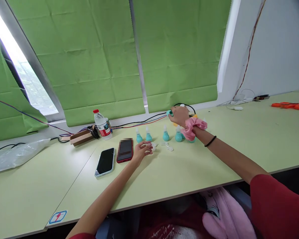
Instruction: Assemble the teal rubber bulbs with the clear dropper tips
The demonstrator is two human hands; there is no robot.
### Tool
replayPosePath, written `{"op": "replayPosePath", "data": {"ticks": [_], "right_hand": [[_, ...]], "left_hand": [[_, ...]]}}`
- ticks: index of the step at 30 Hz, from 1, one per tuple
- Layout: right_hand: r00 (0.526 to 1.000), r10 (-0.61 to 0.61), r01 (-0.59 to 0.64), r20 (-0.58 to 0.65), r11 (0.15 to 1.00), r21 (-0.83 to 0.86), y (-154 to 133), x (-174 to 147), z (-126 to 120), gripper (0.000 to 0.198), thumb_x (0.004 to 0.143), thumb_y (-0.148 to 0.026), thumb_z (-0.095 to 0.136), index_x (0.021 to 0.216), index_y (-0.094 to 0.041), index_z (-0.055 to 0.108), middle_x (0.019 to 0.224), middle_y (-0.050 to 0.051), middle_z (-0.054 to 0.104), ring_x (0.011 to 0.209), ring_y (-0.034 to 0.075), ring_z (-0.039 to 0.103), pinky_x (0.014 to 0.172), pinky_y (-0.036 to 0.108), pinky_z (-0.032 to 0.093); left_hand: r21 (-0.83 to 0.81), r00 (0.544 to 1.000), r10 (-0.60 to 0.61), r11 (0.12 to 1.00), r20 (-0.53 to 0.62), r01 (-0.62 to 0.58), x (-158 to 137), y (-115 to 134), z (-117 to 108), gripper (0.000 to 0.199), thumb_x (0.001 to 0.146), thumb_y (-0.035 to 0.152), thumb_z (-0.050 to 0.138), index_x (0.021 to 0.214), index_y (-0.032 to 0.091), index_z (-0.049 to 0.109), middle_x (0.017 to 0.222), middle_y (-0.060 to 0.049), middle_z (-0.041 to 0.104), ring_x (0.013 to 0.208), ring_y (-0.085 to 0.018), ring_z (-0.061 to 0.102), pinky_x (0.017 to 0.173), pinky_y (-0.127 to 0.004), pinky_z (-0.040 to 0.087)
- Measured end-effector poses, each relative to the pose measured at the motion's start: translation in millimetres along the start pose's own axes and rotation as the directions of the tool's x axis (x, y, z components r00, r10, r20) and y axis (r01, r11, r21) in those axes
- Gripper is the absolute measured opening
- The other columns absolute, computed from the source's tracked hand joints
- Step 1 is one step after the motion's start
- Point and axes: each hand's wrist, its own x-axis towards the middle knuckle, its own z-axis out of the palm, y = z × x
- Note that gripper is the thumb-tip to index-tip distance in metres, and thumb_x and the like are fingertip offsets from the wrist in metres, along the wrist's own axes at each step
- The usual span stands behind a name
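My right hand [180, 116] reaches to the back of the table, its fingers closed on a teal squeeze bulb [168, 113]; an opening shows in the bulb's side facing the hand. My left hand [140, 152] rests over the table with fingers apart, its tips beside small clear plastic pieces [153, 146]. Whether it touches them I cannot tell. Several teal bulbs with clear nozzles stand upright between and behind the hands, among them one [165, 135] in the middle and a larger-looking one [178, 135] by my right wrist. More clear plastic tips [168, 146] lie in front of them.
Left of my left hand lie a red-cased phone [125, 150] and a pale-cased phone [105, 162]. Behind them stand a red-capped bottle [102, 124] and an open cardboard box [83, 137]. Cables run along the wall. Orange scissors-like handles [290, 105] lie far right.
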Motion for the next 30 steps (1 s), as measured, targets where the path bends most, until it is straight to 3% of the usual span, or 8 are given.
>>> {"op": "replayPosePath", "data": {"ticks": [3,4,7,10,14,21,25,30], "right_hand": [[0.986,-0.077,0.057,-0.151,0.990,-0.132,-16.8,-2.7,11.8,0.017,0.071,-0.025,0.054,0.074,-0.008,0.055,0.074,0.007,0.059,0.073,0.013,0.054,0.061,0.020,0.041],[0.981,-0.123,0.099,-0.149,0.982,-0.162,-21.1,-9.1,18.5,0.015,0.068,-0.024,0.057,0.074,-0.010,0.055,0.075,0.006,0.059,0.071,0.014,0.055,0.060,0.021,0.041],[0.970,-0.237,0.241,0.054,0.966,-0.093,-26.2,-37.6,47.3,0.013,0.064,-0.024,0.059,0.070,-0.014,0.053,0.076,0.003,0.059,0.064,0.012,0.055,0.055,0.021,0.043],[0.939,-0.265,0.267,0.218,0.964,0.018,-21.7,-64.8,82.2,0.007,0.064,-0.019,0.055,0.066,-0.015,0.050,0.072,0.002,0.059,0.063,0.011,0.055,0.048,0.018,0.043],[0.915,-0.314,0.311,0.254,0.949,0.051,-15.8,-83.2,112.1,0.013,0.062,-0.015,0.054,0.075,-0.016,0.051,0.074,0.000,0.058,0.065,0.011,0.054,0.059,0.021,0.044],[0.921,-0.310,0.306,0.236,0.951,0.053,-9.0,-89.6,120.8,0.039,0.067,-0.019,0.056,0.104,-0.017,0.044,0.095,0.004,0.056,0.083,0.015,0.053,0.073,0.028,0.042],[0.939,-0.333,0.335,0.082,0.942,-0.008,-7.4,-87.9,117.8,0.039,0.069,-0.015,0.051,0.106,-0.019,0.044,0.101,0.005,0.053,0.095,0.018,0.048,0.082,0.031,0.037],[0.958,-0.288,0.284,-0.021,0.953,-0.103,1.6,-80.9,112.2,0.036,0.065,-0.011,0.049,0.100,-0.017,0.048,0.091,0.006,0.048,0.087,0.018,0.047,0.077,0.030,0.040]], "left_hand": [[-0.012,0.999,-0.002,1.000,-0.044,0.001,0.1,1.2,-1.1,0.031,0.061,0.031,0.066,0.082,0.011,0.054,0.067,-0.005,0.057,0.056,-0.010,0.053,0.057,-0.025,0.047],[-0.015,0.998,-0.006,1.000,-0.058,0.005,0.1,2.1,-1.3,0.030,0.061,0.032,0.065,0.079,0.012,0.054,0.066,-0.004,0.057,0.056,-0.010,0.054,0.056,-0.025,0.047],[-0.007,0.997,0.003,1.000,-0.082,-0.004,-0.4,6.1,-1.4,0.027,0.059,0.032,0.065,0.074,0.012,0.054,0.064,-0.003,0.056,0.056,-0.010,0.053,0.052,-0.023,0.045],[0.012,0.997,0.045,0.999,-0.070,-0.044,-1.8,10.5,-0.5,0.027,0.058,0.033,0.066,0.070,0.012,0.055,0.063,-0.002,0.055,0.056,-0.010,0.053,0.051,-0.021,0.043],[0.039,0.996,0.075,0.997,-0.042,-0.074,-2.8,12.3,0.0,0.030,0.056,0.032,0.068,0.075,0.012,0.057,0.064,-0.002,0.057,0.055,-0.009,0.052,0.052,-0.021,0.042],[-0.018,0.991,0.050,0.998,-0.126,-0.053,1.3,8.5,-4.8,0.034,0.057,0.036,0.067,0.080,0.013,0.058,0.061,-0.001,0.057,0.056,-0.010,0.054,0.055,-0.022,0.043],[-0.100,0.995,0.064,0.992,-0.079,-0.072,2.4,10.5,-6.7,0.033,0.060,0.039,0.064,0.080,0.013,0.059,0.063,-0.002,0.057,0.054,-0.008,0.052,0.054,-0.022,0.044],[-0.130,0.999,0.010,0.991,-0.047,-0.016,2.7,12.1,-6.1,0.035,0.063,0.038,0.062,0.083,0.010,0.058,0.063,-0.005,0.058,0.052,-0.009,0.053,0.052,-0.023,0.044]]}}
